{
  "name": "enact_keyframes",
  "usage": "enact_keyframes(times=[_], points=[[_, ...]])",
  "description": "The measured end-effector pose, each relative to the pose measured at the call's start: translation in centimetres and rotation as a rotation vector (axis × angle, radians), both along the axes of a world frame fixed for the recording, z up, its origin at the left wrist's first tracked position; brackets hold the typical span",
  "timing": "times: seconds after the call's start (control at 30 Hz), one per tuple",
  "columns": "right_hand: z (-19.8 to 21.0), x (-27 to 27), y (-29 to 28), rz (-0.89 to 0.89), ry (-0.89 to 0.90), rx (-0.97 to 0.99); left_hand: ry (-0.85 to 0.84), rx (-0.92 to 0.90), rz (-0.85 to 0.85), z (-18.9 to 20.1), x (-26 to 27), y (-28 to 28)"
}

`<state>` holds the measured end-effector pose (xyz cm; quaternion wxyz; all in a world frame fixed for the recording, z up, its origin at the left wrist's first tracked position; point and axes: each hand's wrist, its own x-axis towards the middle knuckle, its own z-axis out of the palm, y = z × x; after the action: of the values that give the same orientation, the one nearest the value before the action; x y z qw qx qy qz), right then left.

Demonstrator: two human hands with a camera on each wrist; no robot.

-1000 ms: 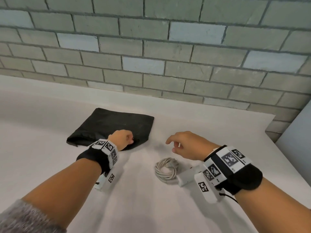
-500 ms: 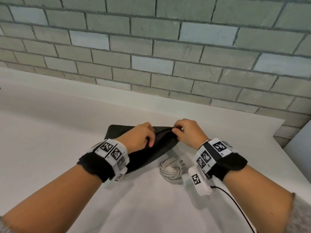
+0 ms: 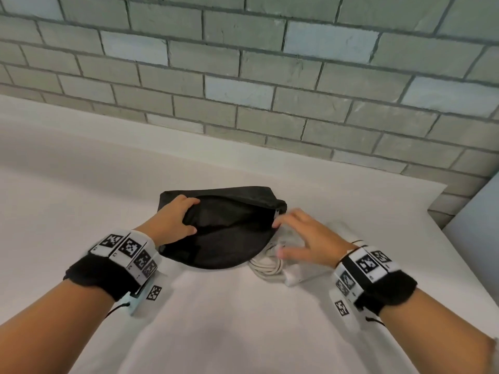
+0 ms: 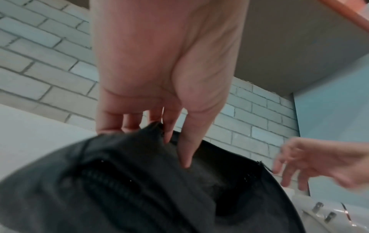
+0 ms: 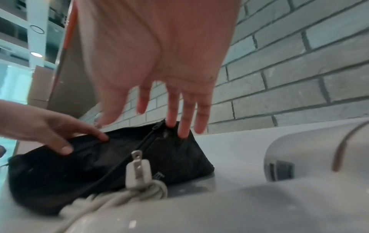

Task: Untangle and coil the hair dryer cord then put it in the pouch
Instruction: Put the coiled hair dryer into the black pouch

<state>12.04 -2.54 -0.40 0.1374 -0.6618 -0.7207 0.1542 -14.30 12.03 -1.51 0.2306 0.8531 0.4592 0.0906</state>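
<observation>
The black pouch point(image 3: 224, 233) lies in the middle of the white table with its zip undone and its mouth gaping. My left hand point(image 3: 189, 214) grips the left lip of the mouth, thumb inside point(image 4: 185, 156) and fingers over the top. My right hand point(image 3: 286, 236) hovers with fingers spread at the pouch's right end, its fingertips point(image 5: 182, 129) touching the fabric by the zipper. The white coiled cord point(image 3: 266, 265) lies just right of the pouch, its plug point(image 5: 137, 170) sticking up. The white hair dryer point(image 3: 305, 275) rests under my right hand.
A grey brick wall point(image 3: 270, 90) runs along the back of the table point(image 3: 243, 333). The table's right edge point(image 3: 456, 238) meets a pale blue panel point(image 3: 480, 225). Bare tabletop stretches left of the pouch and in front of it.
The pouch moved from the left to the centre, and both hands pulled its mouth wide open. My right hand has let go of the lip and dropped right, above the cord.
</observation>
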Motion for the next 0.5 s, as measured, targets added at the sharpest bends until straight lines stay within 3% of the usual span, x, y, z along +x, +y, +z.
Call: enact_keyframes(times=[0.13,0.33,0.5], points=[[-2.2,-0.6,-1.2,0.115,-0.457,-0.368,-0.054,0.02,-0.056,0.3,0.8,-0.4],[-3.3,-1.9,-0.4,0.056,-0.543,-0.346,-0.093,0.084,-0.167,0.4,1.5,-0.9],[-3.9,-2.1,-0.9,0.056,-0.629,-0.362,-0.018,0.101,-0.119,-0.2,0.1,-0.8]])
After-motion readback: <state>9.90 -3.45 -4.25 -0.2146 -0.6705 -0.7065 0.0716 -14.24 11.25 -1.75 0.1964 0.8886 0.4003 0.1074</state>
